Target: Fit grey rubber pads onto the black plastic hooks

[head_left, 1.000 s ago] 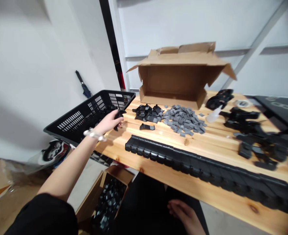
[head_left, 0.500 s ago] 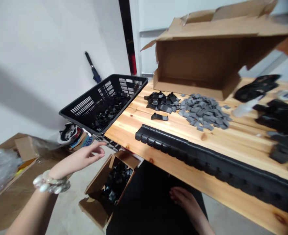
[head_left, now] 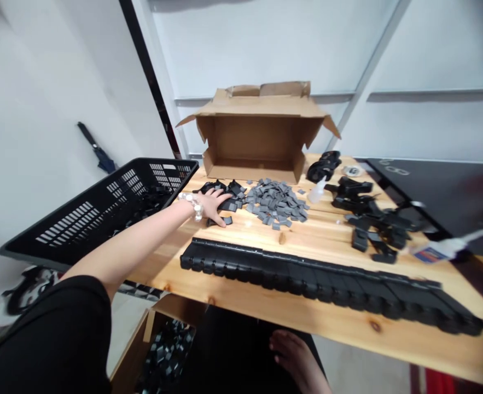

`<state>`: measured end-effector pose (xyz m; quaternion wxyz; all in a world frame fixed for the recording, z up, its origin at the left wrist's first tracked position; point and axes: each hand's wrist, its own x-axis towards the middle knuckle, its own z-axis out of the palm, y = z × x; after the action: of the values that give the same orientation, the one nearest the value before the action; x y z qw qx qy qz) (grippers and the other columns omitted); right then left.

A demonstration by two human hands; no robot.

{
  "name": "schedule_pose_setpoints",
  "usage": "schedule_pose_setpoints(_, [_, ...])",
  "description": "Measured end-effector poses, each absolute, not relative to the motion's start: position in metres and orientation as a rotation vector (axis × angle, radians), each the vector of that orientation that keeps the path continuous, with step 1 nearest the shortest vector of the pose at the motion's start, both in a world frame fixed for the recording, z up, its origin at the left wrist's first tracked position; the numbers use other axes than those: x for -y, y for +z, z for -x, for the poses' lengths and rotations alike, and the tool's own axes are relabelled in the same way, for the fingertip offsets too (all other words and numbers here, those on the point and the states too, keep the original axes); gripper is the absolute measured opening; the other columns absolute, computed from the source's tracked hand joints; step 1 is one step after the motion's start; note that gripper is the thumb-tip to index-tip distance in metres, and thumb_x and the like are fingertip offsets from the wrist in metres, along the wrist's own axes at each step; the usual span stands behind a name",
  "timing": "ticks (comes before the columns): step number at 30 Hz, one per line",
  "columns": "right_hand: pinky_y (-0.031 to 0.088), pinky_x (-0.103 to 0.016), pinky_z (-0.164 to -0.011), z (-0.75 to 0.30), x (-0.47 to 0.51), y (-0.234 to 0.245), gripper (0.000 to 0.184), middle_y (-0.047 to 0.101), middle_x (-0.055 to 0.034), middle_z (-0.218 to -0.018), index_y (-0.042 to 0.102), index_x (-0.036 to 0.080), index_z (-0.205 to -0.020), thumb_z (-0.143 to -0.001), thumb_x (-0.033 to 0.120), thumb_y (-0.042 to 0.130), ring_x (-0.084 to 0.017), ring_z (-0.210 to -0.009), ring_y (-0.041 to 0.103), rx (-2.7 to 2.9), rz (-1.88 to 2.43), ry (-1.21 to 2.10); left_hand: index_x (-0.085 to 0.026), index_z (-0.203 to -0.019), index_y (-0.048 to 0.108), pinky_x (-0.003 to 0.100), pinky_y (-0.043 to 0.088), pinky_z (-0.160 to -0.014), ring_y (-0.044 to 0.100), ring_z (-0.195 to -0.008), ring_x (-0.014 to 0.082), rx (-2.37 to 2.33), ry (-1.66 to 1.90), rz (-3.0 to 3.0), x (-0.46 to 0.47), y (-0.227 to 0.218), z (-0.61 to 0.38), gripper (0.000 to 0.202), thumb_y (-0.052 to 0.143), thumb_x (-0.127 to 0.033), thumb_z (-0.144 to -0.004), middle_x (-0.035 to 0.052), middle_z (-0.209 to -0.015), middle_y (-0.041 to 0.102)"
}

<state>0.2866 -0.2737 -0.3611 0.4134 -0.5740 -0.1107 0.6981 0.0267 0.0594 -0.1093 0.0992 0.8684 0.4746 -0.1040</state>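
The left hand (head_left: 215, 202) lies palm down on the desk (head_left: 331, 246) with its fingers spread loosely and closed on nothing. The thumb tip touches a small black clip (head_left: 225, 220), a flat, dark, slightly curved plastic piece lying alone on the wood just in front of a heap of similar black pieces (head_left: 233, 190), which the fingertips reach. Just to the right of that heap is a pile of grey squares (head_left: 276, 201), then a white squeeze bottle (head_left: 318, 191) and scattered black parts (head_left: 368, 219). A long black ribbed strip (head_left: 327, 279) runs between the clip and the desk's near edge. Behind stands an open cardboard box (head_left: 257, 131); a black basket (head_left: 97, 210) sits to the left. The right hand (head_left: 296, 358) rests limp and unclenched below the desk.
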Motion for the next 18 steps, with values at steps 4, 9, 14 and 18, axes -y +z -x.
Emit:
schedule_pose_setpoints(4, [0.050, -0.027, -0.059, -0.290, 0.273, -0.371, 0.057, 0.071, -0.0090, -0.083, 0.069, 0.016, -0.080, -0.044, 0.055, 0.090, -0.022, -0.076, 0.068, 0.184, 1.398, 1.753, -0.028, -0.150, 0.035, 0.066, 0.021, -0.111, 0.013, -0.144, 0.0492, -1.368, -0.457, -2.616, -0.083, -0.112, -0.036, 0.112, 0.081, -0.048, -0.050, 0.0167, -0.161, 0.018])
schedule_pose_setpoints(9, [0.046, -0.024, -0.055, -0.288, 0.269, -0.380, 0.055, 0.069, -0.0059, -0.075, 0.067, 0.016, -0.081, -0.046, 0.052, 0.090, -0.018, -0.070, 0.065, 0.133, 1.419, 1.734, -0.031, -0.150, 0.034, 0.058, 0.031, -0.109, 0.030, -0.138, 0.0483, -1.383, -0.488, -2.646, -0.109, -0.110, -0.032, 0.105, 0.075, -0.051, -0.056, 0.0147, -0.161, 0.016])
schedule_pose_setpoints(14, [0.046, -0.025, -0.058, -0.287, 0.266, -0.377, 0.051, 0.069, -0.0064, -0.078, 0.066, 0.017, -0.082, -0.049, 0.050, 0.087, -0.017, -0.071, 0.064, 0.114, 1.404, 1.758, -0.032, -0.149, 0.033, 0.046, 0.041, -0.103, 0.055, -0.118, 0.0378, -1.345, -0.435, -2.647, -0.123, -0.110, -0.030, 0.094, 0.068, -0.050, -0.063, 0.0150, -0.154, 0.028])
schedule_pose_setpoints(18, [0.045, -0.026, -0.060, -0.288, 0.265, -0.376, 0.051, 0.068, -0.0070, -0.080, 0.067, 0.016, -0.085, -0.052, 0.051, 0.085, -0.017, -0.071, 0.064, 0.124, 1.412, 1.756, -0.032, -0.147, 0.036, 0.042, 0.043, -0.100, 0.058, -0.111, 0.0336, -1.343, -0.399, -2.619, -0.128, -0.107, -0.031, 0.091, 0.067, -0.047, -0.063, 0.0124, -0.143, 0.041])
